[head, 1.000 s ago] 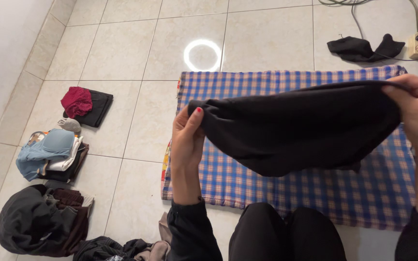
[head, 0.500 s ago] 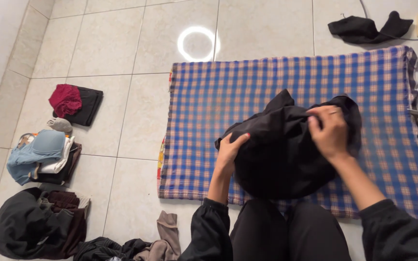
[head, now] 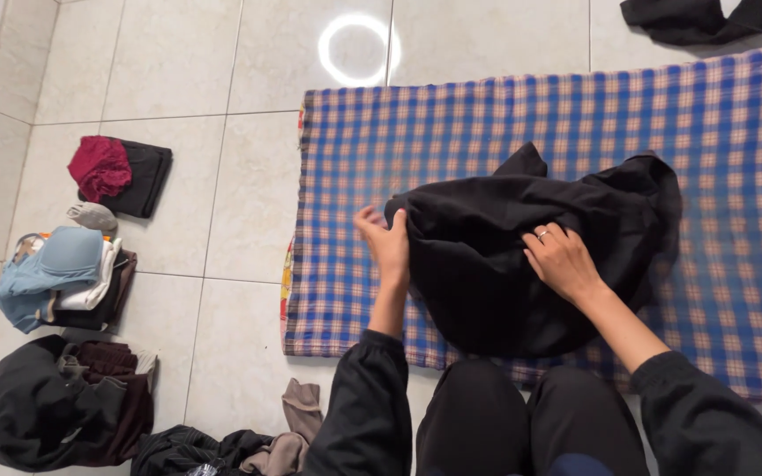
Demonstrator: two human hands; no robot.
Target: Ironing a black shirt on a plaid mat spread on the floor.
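Checked mat (head: 451,132), hands (head: 387,244) flat on black garment (head: 496,264)

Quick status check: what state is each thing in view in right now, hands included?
Black garment: bunched, lying on the mat.
Left hand: gripping the garment's left edge.
Right hand: pressed flat on the garment.
Checked mat: spread flat on the floor.
Red cloth: folded, atop a black folded piece.
Blue bra: atop a stacked pile.

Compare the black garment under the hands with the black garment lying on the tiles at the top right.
The black garment under the hands lies bunched on the blue checked mat, pressed by the left hand and right hand. The black garment on the tiles is untouched, looks smaller and is partly cut off. Both are black and crumpled.
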